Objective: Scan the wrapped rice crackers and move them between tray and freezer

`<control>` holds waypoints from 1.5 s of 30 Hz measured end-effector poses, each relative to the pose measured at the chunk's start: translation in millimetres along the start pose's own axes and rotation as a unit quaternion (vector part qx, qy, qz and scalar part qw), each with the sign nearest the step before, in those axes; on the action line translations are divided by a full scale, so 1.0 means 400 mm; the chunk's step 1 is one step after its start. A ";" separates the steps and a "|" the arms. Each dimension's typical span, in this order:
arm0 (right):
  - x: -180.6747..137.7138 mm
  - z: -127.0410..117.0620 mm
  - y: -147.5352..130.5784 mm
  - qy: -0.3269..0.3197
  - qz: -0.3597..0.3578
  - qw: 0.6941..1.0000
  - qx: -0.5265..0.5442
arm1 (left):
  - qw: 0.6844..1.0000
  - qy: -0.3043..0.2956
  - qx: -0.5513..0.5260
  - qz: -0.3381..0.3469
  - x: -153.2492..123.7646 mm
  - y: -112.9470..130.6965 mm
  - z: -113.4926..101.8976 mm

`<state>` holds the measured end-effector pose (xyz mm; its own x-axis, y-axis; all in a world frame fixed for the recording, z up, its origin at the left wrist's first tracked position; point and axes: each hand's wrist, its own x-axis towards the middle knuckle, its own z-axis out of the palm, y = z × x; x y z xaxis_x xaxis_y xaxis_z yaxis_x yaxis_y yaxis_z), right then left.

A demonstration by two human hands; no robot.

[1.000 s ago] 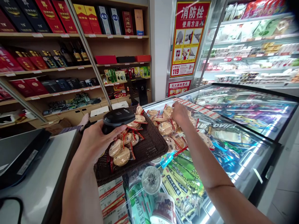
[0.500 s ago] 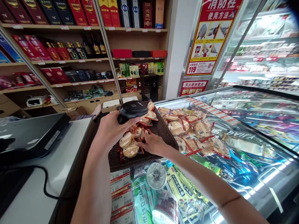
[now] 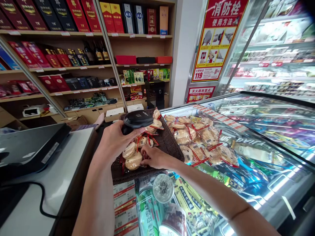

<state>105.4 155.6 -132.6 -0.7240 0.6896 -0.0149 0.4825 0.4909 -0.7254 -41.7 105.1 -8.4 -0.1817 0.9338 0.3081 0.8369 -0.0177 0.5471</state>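
Basket point(image 3: 169, 144) – dark woven wicker, rough; scanner point(image 3: 137, 118) – black plastic, semi-gloss.

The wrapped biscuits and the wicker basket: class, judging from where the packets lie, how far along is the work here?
Partly done. Several wrapped biscuits already lie in the wicker basket on the freezer lid. In hand: the right hand rests on a packet inside the basket, while the left hand holds a black scanner above it. Left: a loose pile of biscuits lies on the glass beside the basket.
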 end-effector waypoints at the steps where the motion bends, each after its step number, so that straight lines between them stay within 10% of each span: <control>1: 0.002 0.002 0.002 0.007 -0.011 1.000 0.015 | 1.000 -0.002 -0.003 0.005 0.001 -0.003 0.001; 16: -0.059 -0.273 0.029 0.298 0.056 0.937 0.174 | 0.999 -0.018 -0.029 -0.003 0.002 -0.002 0.004; 32: -0.058 -0.303 0.075 0.367 0.055 0.914 0.164 | 0.998 -0.052 0.019 -0.006 0.006 0.010 0.010; 45: -0.115 -0.390 0.189 0.442 0.263 0.833 -0.205 | 0.998 -0.065 0.018 -0.020 0.006 0.007 0.004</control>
<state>251.9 243.9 -79.4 0.1988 0.9006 0.3865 0.8770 0.0126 -0.4804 -38.9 107.9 -7.3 -0.1486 0.9718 0.1829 0.8491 0.0306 0.5273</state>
